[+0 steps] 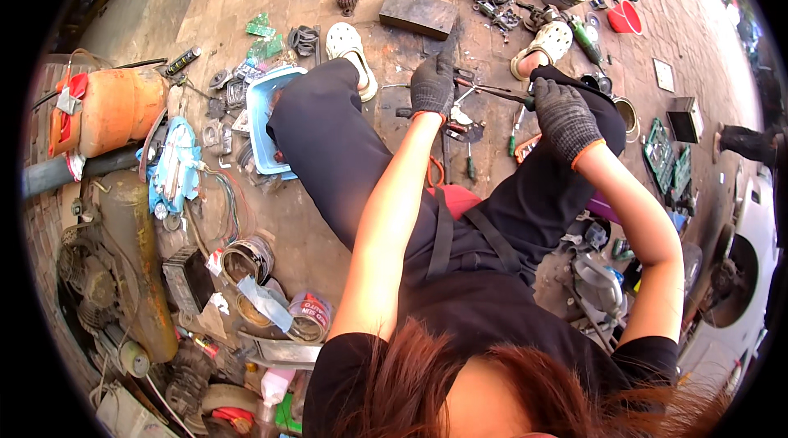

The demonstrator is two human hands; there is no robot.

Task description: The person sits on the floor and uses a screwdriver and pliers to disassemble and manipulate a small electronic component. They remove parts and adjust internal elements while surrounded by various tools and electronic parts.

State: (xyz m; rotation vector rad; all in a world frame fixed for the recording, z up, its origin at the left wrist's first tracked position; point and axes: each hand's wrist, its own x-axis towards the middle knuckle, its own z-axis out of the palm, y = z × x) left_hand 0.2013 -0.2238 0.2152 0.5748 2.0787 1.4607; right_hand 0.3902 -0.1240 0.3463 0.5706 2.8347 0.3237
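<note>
I wear dark grey knit gloves with orange cuffs. My right hand (566, 119), closed, grips a slim dark-handled tool (502, 93) whose metal end reaches left toward my other hand; its exact kind is unclear. My left hand (432, 87) is closed beside a small dark metal part (465, 77). What its fingers hold is hidden by the glove. Between my feet lie loose tools, among them a green-handled screwdriver (471, 165). Beyond my left hand sits a dark rectangular metal block (417, 13).
A light blue basin (261, 126) stands by my left leg, with an orange gas cylinder (121, 112) farther left. Open cans (310, 316) and scrap crowd the lower left. Ahead right are an angle grinder (585, 42), a red bucket (625, 18) and a green tool case (659, 157).
</note>
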